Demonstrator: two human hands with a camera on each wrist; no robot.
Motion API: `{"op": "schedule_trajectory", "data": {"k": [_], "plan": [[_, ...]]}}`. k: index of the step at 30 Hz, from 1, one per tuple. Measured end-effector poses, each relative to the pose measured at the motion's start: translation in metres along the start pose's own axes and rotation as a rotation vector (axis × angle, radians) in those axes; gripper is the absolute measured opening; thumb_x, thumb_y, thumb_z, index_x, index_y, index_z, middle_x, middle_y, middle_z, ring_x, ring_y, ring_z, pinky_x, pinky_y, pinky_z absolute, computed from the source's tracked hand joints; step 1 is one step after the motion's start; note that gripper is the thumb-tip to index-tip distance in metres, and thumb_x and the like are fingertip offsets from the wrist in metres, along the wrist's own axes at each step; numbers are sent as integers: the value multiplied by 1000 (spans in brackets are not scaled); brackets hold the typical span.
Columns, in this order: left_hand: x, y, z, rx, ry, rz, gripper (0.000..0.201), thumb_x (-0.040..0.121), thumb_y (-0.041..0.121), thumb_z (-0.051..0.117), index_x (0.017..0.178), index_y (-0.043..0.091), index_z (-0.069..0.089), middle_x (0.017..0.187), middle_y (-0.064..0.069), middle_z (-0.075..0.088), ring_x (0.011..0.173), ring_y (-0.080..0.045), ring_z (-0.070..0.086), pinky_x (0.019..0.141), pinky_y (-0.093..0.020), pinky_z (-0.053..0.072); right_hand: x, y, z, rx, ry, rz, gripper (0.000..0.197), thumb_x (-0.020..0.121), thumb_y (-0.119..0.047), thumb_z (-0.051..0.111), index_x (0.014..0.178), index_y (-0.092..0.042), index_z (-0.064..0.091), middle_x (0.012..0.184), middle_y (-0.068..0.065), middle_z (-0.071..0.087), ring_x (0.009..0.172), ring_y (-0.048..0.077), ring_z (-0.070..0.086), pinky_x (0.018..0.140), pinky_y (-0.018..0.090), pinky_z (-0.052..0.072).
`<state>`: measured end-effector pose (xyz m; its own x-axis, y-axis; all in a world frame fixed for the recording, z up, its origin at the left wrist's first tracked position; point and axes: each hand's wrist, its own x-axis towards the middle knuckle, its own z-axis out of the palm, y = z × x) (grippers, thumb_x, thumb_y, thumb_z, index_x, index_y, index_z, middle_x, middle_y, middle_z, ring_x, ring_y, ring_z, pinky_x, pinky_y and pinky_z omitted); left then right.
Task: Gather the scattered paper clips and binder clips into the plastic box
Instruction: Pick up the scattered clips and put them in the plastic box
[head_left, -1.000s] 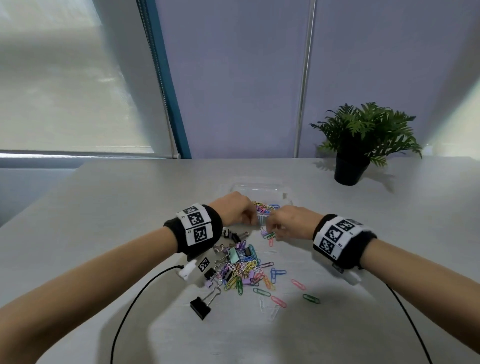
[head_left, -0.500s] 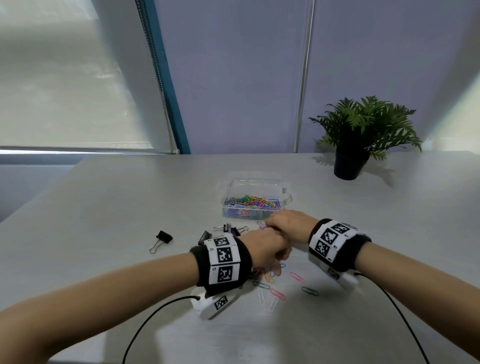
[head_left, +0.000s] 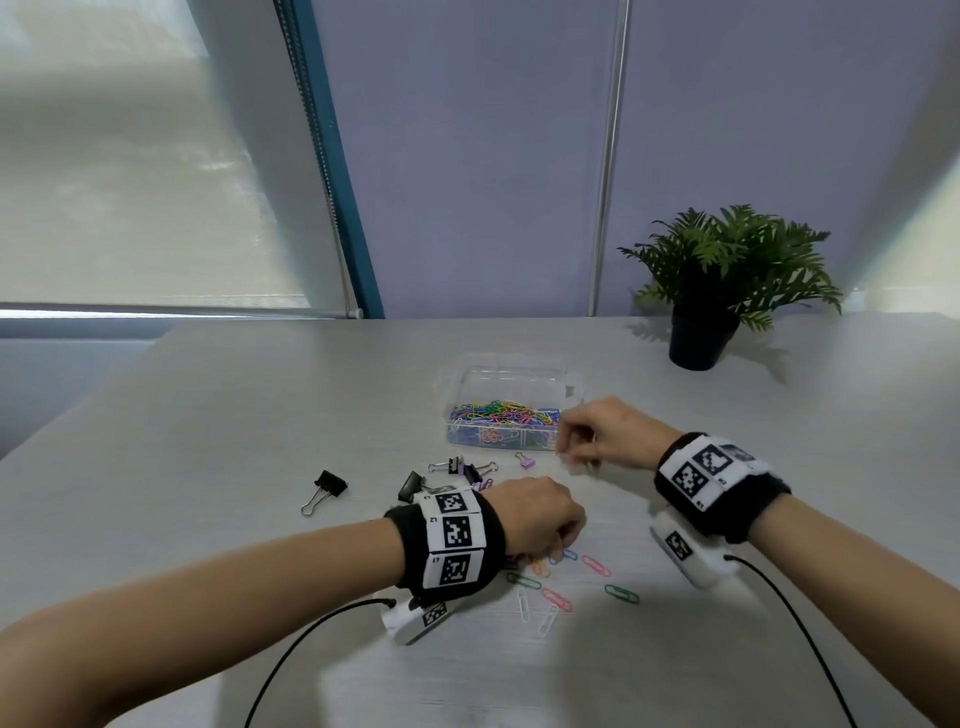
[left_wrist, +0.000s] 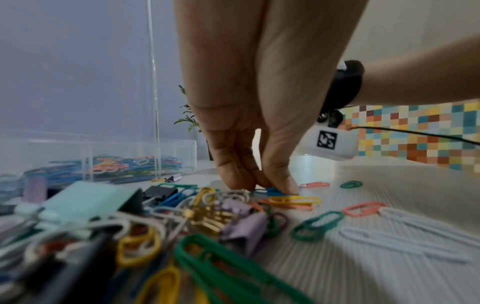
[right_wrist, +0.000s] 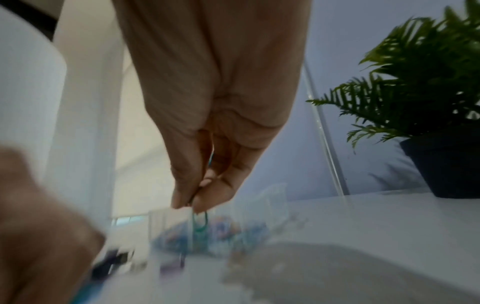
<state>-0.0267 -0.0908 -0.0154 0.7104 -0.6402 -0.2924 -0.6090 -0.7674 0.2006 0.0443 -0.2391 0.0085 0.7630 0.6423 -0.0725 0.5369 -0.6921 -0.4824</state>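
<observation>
At the far left a black binder clip (head_left: 326, 488) lies alone on the table (head_left: 208, 426), more binder clips (head_left: 462, 470) a little to its right. The left hand (head_left: 535, 514) is down on the pile, fingertips (left_wrist: 279, 185) pinching a blue paper clip (left_wrist: 271, 190) against the surface; loose clips (head_left: 558, 600) lie around it. Behind, the clear box (head_left: 511, 410) already holds many paper clips. The right hand (head_left: 605, 439), just beside the box, pinches a green clip (right_wrist: 200, 221) that hangs from the fingertips. I judge this as the middle of the gathering: next the right hand must reach over the box and let go, while the left lifts its clip. No brand is readable; the wristbands show only square black-and-white markers.
</observation>
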Motion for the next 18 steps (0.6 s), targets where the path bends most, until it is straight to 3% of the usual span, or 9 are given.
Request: {"op": "schedule_trajectory", "data": {"k": [5,7,9,12,14,18], "plan": [[-4,7,3,226,54,80,14,89,11,52,103,11,55,113,-9,49,103,-26,46,63,-33,36,27,-7,-31,216,305,7,10,78,2,66,83,-8,65,69,3,62,45,-2,56,52,10,48],[-5,8,5,238,55,94,14,91,10,48,105,10,52,111,-11,49,101,-28,47,63,-36,39,38,-12,-32,218,349,17,8,80,1,65,87,-2,66,76,8,64,53,6,58,52,8,48],[-8,10,6,206,45,120,14,90,6,47,103,7,52,108,-14,51,98,-31,50,69,-41,47,46,-16,-27,151,334,24,10,82,-3,64,92,-2,66,88,12,67,69,13,59,61,10,47],[-12,8,3,148,28,125,14,87,2,49,100,5,52,103,-16,54,89,-31,54,73,-43,50,46,-22,-15,-41,276,-18,12,84,-10,64,95,-7,65,98,9,66,85,16,56,81,28,47],[-14,6,2,119,12,115,16,84,0,51,99,5,52,102,-16,55,87,-31,55,73,-41,49,35,-28,-10,-129,206,-54,8,84,-14,63,92,-11,64,96,5,65,83,13,51,82,35,48],[-13,-2,-3,22,-23,87,17,81,-1,50,94,8,54,99,-14,59,86,-27,56,71,-33,42,-7,-35,-10,-256,12,-55,4,83,-17,62,81,-20,60,81,-3,60,76,12,49,73,32,44]]}}
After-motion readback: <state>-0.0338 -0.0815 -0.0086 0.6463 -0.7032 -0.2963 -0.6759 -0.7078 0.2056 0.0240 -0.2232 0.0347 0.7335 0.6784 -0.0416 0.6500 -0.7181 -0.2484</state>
